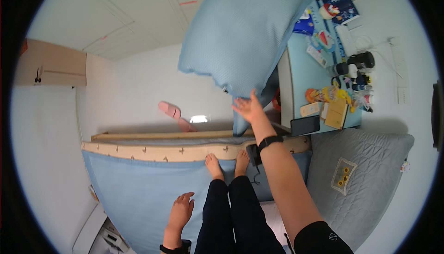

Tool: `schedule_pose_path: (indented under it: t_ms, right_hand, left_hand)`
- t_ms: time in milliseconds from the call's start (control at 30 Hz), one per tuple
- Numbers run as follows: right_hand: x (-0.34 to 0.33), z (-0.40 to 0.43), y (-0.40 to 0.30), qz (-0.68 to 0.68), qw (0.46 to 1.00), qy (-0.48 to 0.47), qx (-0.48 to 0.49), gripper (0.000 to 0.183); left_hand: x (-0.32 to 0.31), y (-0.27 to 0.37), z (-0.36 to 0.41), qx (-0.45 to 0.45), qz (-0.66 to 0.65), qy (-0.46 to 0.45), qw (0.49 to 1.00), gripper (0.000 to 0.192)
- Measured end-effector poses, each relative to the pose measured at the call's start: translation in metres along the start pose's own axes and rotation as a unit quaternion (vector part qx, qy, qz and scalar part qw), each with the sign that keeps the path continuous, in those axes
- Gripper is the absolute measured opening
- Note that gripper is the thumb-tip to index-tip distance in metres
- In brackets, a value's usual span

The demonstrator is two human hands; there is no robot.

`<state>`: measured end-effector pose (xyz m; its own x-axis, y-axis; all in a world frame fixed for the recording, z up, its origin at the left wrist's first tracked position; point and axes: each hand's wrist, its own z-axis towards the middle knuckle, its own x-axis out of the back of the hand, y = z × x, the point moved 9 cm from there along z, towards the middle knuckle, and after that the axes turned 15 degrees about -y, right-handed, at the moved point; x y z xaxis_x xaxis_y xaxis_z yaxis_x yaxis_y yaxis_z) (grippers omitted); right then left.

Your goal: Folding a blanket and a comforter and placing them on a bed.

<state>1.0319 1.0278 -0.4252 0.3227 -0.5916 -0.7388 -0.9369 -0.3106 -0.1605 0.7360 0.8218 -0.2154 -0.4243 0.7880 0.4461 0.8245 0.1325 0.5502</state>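
My right hand (248, 110) reaches forward with spread fingers and holds nothing. Just beyond its fingertips is the lower edge of a light blue, textured fabric cover or mat (244, 32); whether they touch is unclear. The fabric spreads beside the desk, and I cannot tell whether it rests on something or is in the air. A darker blue piece (239, 124) hangs below it. Over the blue bed sheet (138, 188), my left hand (182, 209) is empty, with its thumb apart from loosely bent fingers. Both wrists wear black bands.
My bare feet stand at the bed's edge by a wooden rail (152, 152). A phone (305, 125), a notebook (335, 113), and a bottle (322, 94) crowd the desk (300, 70) at right. Pink slippers (170, 109) lie on the floor. A grey quilted cushion (374, 174) leans right.
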Motion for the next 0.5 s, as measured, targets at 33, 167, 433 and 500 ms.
schedule_pose_path:
  t_ms: [33,167,433,500]
  right_hand:
    - [-0.015,0.003,0.004,0.053,0.999,0.001,0.001,0.090]
    - [-0.035,0.012,-0.010,0.127,0.985,0.102,0.051,0.092]
    - [-0.032,0.027,0.002,0.141,0.982,0.127,0.012,0.074]
    - [-0.036,0.028,0.008,0.195,0.975,0.105,0.024,0.071]
  left_hand:
    - [0.003,-0.002,-0.003,0.009,0.037,0.000,0.999,0.022]
    - [0.006,-0.014,-0.006,0.030,0.022,0.000,0.999,0.020]
    - [0.016,0.009,-0.023,0.067,-0.028,0.018,0.997,0.021]
    - [0.012,0.008,-0.027,0.072,-0.047,0.034,0.996,0.020]
